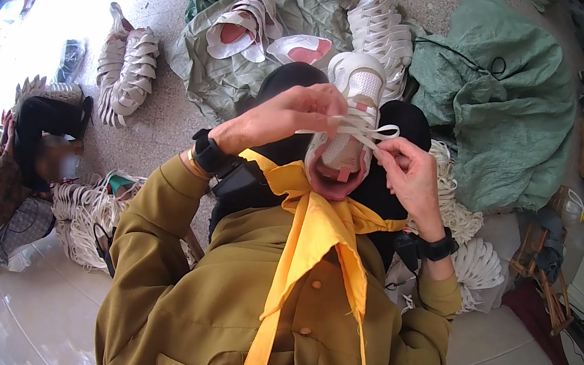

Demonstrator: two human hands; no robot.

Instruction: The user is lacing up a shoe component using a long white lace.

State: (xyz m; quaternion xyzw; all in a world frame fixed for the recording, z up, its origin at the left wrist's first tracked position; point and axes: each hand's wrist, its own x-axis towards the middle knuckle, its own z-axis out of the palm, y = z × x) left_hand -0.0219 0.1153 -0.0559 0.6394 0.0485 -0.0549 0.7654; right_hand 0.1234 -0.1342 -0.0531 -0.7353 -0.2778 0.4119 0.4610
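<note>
A white and beige sneaker upper (368, 81) with a pink lining rests between my knees, its toe pointing away from me and its opening toward me. A flat white shoelace (365, 130) crosses over its tongue, with a loop standing out on the right. My left hand (301, 115) is closed in a pinch on the lace at the left of the shoe. At the right, my right hand (411, 175) pinches the lace between thumb and forefinger, just below the loop. Both hands sit slightly above the shoe. The left fingertips are partly hidden.
Stacked white uppers (382, 31) lie beyond my knees, beside pink-lined pieces (247, 23) on a green sack (207, 70). Another green sack (499, 114) bulges at the right. More stacked uppers (127, 70) and lace bundles (89, 217) lie left. A person (27, 153) sits farther left.
</note>
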